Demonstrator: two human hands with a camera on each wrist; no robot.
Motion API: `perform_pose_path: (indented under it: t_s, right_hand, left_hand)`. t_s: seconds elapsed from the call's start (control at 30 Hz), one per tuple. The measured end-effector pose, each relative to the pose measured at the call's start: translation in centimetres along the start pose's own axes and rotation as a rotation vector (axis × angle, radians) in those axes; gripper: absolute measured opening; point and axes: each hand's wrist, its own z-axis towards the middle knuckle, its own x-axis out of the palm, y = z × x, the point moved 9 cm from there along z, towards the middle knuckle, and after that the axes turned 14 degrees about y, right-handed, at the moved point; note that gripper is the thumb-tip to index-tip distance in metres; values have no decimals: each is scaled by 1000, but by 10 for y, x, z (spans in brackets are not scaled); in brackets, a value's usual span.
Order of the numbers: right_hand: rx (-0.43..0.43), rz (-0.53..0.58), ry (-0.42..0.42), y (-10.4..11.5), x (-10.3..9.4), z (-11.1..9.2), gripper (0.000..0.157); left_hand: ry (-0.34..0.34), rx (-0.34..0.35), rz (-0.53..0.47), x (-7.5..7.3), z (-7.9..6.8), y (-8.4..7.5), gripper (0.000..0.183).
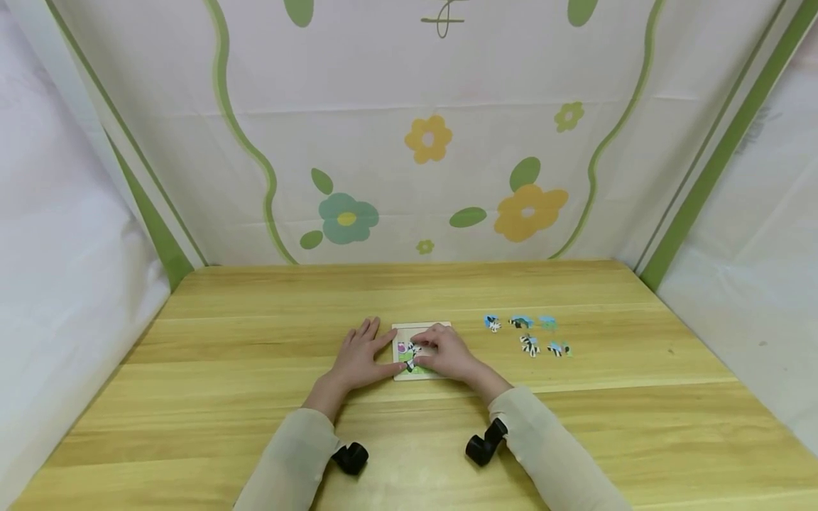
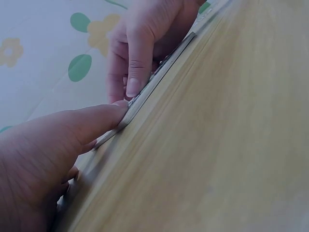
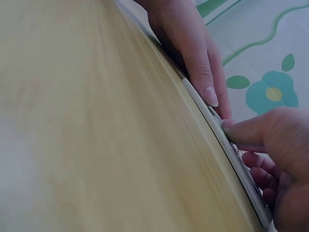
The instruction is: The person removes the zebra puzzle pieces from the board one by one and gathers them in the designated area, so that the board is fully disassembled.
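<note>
A shallow jigsaw board (image 1: pixel 439 326) with a pale rim lies flat on the table, partly filled with green and black-and-white pieces at its left side. My left hand (image 1: pixel 361 358) rests at the board's left edge, fingers spread fairly straight, its thumb pressing the lower left of the picture. Over the board, my right hand (image 1: pixel 450 353) bends its thumb and fingers about a black-and-white jigsaw piece (image 1: pixel 414 348). In the right wrist view, the thumb of the right hand (image 3: pixel 285 145) meets the board's face near the left thumb. Much of the picture is hidden under the fingers.
Several loose jigsaw pieces (image 1: pixel 529 345), blue, green and black-and-white, lie on the wooden table (image 1: pixel 409 440) right of the board. A white flowered cloth (image 1: pixel 383 85) hangs behind the table. Dark wrist-worn devices (image 1: pixel 352 459) sit beneath both forearms.
</note>
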Motion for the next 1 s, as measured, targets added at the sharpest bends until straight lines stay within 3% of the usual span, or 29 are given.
perform_pose_path:
  t_s: [0.33,0.67,1.0]
  right_hand:
    - [68,6,-17,1,2,3,31]
    - [1,159,-54,3,1,1,29]
    - [14,219,-80,-2,1,-1,26]
  left_hand:
    - [-3,-5,-21,-1,-1,0,69]
    - [-12,-10,-25,-2,0,1,69]
    - [-13,-13,-31,-1,0,1,69]
